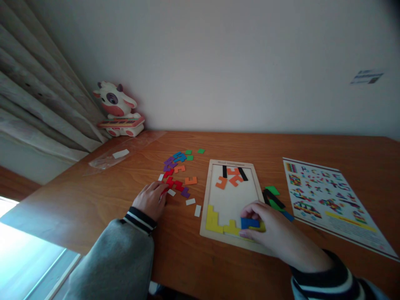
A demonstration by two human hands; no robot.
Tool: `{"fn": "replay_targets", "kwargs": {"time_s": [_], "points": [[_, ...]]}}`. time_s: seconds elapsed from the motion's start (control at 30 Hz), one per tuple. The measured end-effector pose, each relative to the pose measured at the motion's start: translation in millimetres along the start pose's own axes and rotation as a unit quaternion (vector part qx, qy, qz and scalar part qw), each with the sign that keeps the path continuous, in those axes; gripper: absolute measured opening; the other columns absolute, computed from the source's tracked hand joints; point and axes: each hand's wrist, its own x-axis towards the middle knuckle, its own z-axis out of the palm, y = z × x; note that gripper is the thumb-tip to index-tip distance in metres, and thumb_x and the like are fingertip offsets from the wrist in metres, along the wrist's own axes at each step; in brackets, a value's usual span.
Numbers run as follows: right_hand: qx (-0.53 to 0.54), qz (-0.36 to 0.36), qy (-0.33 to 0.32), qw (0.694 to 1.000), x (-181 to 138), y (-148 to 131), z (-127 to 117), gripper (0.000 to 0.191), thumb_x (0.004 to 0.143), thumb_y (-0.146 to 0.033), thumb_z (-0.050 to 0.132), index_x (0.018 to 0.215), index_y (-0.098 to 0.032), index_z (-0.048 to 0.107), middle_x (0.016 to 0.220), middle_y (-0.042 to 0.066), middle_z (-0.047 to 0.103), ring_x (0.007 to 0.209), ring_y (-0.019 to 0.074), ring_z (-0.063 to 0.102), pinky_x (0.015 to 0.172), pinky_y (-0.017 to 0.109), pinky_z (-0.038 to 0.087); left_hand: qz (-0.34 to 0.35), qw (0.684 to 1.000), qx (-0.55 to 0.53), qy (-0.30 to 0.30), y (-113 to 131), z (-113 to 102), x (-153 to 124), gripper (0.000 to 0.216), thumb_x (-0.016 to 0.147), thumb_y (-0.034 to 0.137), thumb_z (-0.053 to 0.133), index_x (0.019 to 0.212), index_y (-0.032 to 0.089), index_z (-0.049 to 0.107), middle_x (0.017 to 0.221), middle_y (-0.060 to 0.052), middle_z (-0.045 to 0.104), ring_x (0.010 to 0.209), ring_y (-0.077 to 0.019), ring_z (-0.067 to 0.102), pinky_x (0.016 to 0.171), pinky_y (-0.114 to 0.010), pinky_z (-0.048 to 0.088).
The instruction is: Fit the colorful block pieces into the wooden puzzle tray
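Note:
My right hand (258,223) is over the lower right of a wooden puzzle board (204,223), thumb and fingers closed on a blue puzzle piece (249,223). Yellow pieces (214,223) lie along the board's bottom edge; one is partly under that hand. Orange pieces (221,182) and black strips (224,171) lie loose near the board's top. My left hand (151,200) rests on the table at the left pile, its fingertips closed around a red puzzle piece (164,190), which they partly hide. More red pieces (178,186) lie beside these fingers.
Purple pieces (185,192), white pieces (190,201), and green pieces (201,151) are scattered left of the board. Green and black pieces (272,190) lie to its right, beside a printed pattern sheet (331,200). A cow toy (117,108) and a clear plastic bag (103,160) sit back left.

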Motion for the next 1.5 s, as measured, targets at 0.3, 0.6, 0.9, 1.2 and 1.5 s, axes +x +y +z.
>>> {"fn": "replay_targets", "kwargs": {"time_s": [0.3, 0.6, 0.9, 1.2, 1.5], "points": [[0.110, 0.014, -0.027, 0.993, 1.5, -9.9, -15.6, 0.015, 0.078, -0.039, 0.063, 0.080, -0.024, 0.065, 0.080, 0.001, 0.071, 0.078, 0.0189, 0.066, 0.072, 0.030, 0.053, -0.002, 1.000, 0.011, 0.002, 1.3, -1.1, -1.3, 0.030, 0.090, 0.025, 0.043, 0.107, 0.023, 0.068, 0.110, -0.008, 0.068, 0.097, -0.0237, 0.066, 0.090, -0.039, 0.055], [-0.014, 0.112, 0.231, 0.967, 0.6, 50.8, -40.8, 0.034, 0.076, -0.053, 0.058, 0.089, -0.023, 0.067, 0.086, 0.007, 0.074, 0.079, 0.0275, 0.070, 0.074, 0.043, 0.054, -0.014, 1.000, -0.001, -0.027, -6.9, 1.4, 1.0, 0.029, 0.093, 0.028, 0.041, 0.109, 0.025, 0.065, 0.111, -0.005, 0.070, 0.101, -0.0220, 0.067, 0.086, -0.035, 0.056], [-0.178, -0.024, 0.197, 0.964, -1.8, 12.5, -24.9, 0.026, 0.091, -0.039, 0.048, 0.099, -0.023, 0.067, 0.100, 0.010, 0.066, 0.095, 0.0277, 0.062, 0.086, 0.043, 0.049, 0.014, 1.000, -0.005, 0.000, -8.4, 7.4, 1.3, 0.031, 0.090, 0.026, 0.043, 0.111, 0.021, 0.065, 0.117, -0.009, 0.068, 0.102, -0.0246, 0.067, 0.089, -0.039, 0.056], [-0.104, -0.140, 0.011, 0.985, -8.4, -30.3, 6.8, 0.027, 0.077, -0.045, 0.074, 0.094, -0.026, 0.069, 0.095, 0.003, 0.068, 0.094, 0.0229, 0.062, 0.085, 0.041, 0.045, 0.046, 0.999, 0.004, 0.010, -14.8, 7.4, 2.1, 0.035, 0.095, 0.030, 0.037, 0.114, 0.018, 0.064, 0.113, -0.010, 0.070, 0.101, -0.0243, 0.067, 0.091, -0.039, 0.055], [-0.079, -0.150, 0.144, 0.975, -3.6, -15.4, -3.1, 0.019, 0.091, -0.041, 0.057, 0.093, -0.024, 0.067, 0.091, 0.003, 0.069, 0.087, 0.0210, 0.064, 0.081, 0.038, 0.047, 0.088, 0.995, -0.021, 0.035, -20.4, 12.4, 4.5, 0.034, 0.095, 0.030, 0.039, 0.113, 0.018, 0.064, 0.107, -0.011, 0.070, 0.097, -0.0240, 0.067, 0.088, -0.039, 0.056]]}}
